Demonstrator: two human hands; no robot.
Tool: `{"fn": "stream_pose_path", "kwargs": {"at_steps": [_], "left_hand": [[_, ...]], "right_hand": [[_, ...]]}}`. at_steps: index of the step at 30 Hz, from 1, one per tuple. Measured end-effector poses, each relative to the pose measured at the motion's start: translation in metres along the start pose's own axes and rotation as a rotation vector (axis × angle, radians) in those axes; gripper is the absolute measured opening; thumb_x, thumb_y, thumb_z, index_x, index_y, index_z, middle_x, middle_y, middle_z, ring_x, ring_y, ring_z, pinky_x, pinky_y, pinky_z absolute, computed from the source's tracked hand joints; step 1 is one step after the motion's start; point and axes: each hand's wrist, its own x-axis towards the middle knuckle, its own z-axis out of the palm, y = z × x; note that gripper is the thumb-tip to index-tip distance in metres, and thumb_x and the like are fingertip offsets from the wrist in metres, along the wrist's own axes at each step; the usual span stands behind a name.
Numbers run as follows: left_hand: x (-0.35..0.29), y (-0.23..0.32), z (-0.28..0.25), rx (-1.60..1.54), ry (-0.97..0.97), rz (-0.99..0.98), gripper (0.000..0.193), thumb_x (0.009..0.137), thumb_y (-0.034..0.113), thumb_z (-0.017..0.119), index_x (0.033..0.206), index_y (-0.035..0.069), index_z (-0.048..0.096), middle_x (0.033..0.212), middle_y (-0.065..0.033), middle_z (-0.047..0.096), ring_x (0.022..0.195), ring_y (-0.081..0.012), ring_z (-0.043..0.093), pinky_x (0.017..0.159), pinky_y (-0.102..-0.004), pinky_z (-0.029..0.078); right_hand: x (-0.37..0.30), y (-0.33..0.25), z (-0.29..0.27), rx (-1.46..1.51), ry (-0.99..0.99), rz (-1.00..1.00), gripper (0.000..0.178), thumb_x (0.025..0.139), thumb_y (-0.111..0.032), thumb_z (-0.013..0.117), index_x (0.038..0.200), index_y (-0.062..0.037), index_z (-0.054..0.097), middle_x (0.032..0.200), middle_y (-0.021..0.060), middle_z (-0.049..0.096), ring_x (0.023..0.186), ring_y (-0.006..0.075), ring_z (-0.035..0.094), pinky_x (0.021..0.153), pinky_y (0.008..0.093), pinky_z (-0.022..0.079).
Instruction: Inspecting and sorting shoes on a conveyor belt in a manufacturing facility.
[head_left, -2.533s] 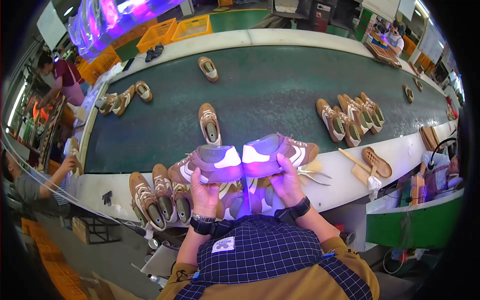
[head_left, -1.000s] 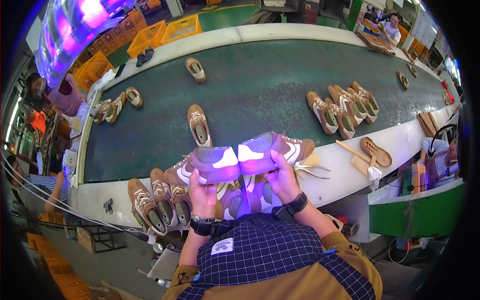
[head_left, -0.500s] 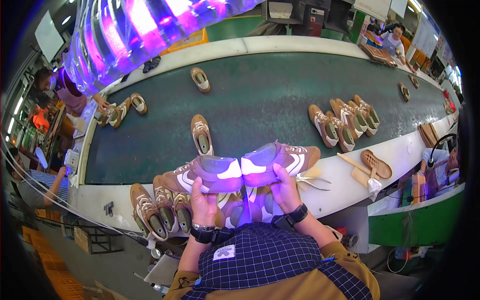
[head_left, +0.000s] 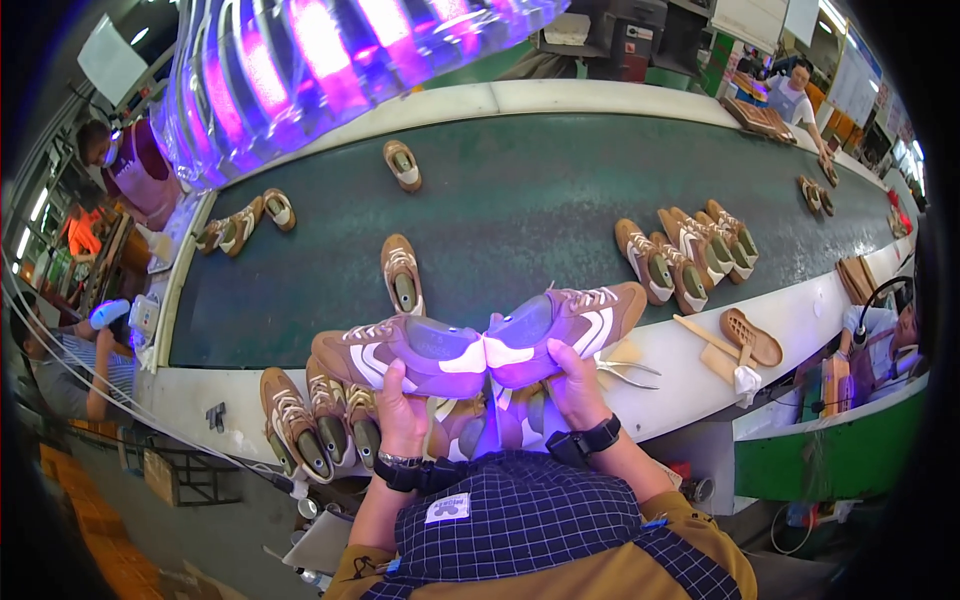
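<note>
Two shoes (head_left: 410,352) (head_left: 565,325), more tilted now, in two hands (head_left: 403,422) (head_left: 580,392)

The worker (head_left: 545,530) in front of us wears a mustard-brown top (head_left: 600,580) under a navy apron (head_left: 540,495) checked in thin white lines, with a pale patch (head_left: 447,508) and blue strap tabs (head_left: 654,524), plus black wristbands (head_left: 600,434) and a silver link band (head_left: 400,461) by the left hand (head_left: 403,415).
</note>
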Motion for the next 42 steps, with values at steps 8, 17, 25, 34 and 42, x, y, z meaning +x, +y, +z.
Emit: {"fn": "stream_pose_path", "kwargs": {"at_steps": [8,17,25,34,42], "left_hand": [[0.000,0.006,-0.023,-0.130,0.068,-0.136,0.022,0.085,0.017,0.059,0.105,0.009,0.056,0.097,-0.0023,0.061,0.090,-0.0144,0.059,0.082,-0.0311,0.049],[0.060,0.103,-0.118,-0.334,0.017,-0.010,0.045,0.091,0.032,0.042,0.128,0.007,0.044,0.125,-0.0120,0.052,0.115,-0.0284,0.050,0.099,-0.0422,0.040],[0.200,0.319,-0.225,-0.284,0.248,0.470,0.086,0.089,0.046,0.051,0.143,0.009,-0.005,0.145,-0.0250,0.011,0.131,-0.0415,0.025,0.102,-0.0545,0.033],[0.182,0.115,-0.121,0.246,-0.084,-0.282,0.036,0.089,0.028,0.052,0.108,-0.003,0.052,0.099,-0.0166,0.059,0.091,-0.0279,0.059,0.083,-0.0413,0.050],[0.103,-0.002,-0.057,0.713,-0.361,-0.520,0.033,0.083,0.026,0.061,0.109,0.005,0.053,0.101,-0.0069,0.058,0.096,-0.0169,0.055,0.082,-0.0328,0.045]], "right_hand": [[-0.001,0.008,-0.009,-0.079,-0.018,0.149,0.019,0.084,-0.019,0.059,0.096,-0.0048,0.056,0.091,0.0035,0.059,0.087,0.0143,0.057,0.085,0.0323,0.044],[-0.007,0.040,-0.016,-0.029,-0.070,0.308,0.046,0.089,-0.035,0.043,0.122,-0.0033,0.045,0.112,0.0106,0.057,0.098,0.0232,0.058,0.084,0.0359,0.047],[-0.012,0.052,0.031,-0.086,-0.047,0.333,0.052,0.086,-0.034,0.045,0.128,-0.0028,0.042,0.115,0.0139,0.056,0.101,0.0263,0.058,0.086,0.0391,0.048],[-0.023,0.050,0.011,0.031,-0.068,0.402,0.054,0.086,-0.027,0.045,0.131,0.0004,0.037,0.123,0.0166,0.052,0.110,0.0283,0.054,0.094,0.0397,0.045],[-0.019,0.018,-0.061,0.145,-0.001,0.327,0.044,0.085,-0.022,0.051,0.121,0.0032,0.047,0.111,0.0155,0.059,0.098,0.0249,0.060,0.089,0.0378,0.047]]}}
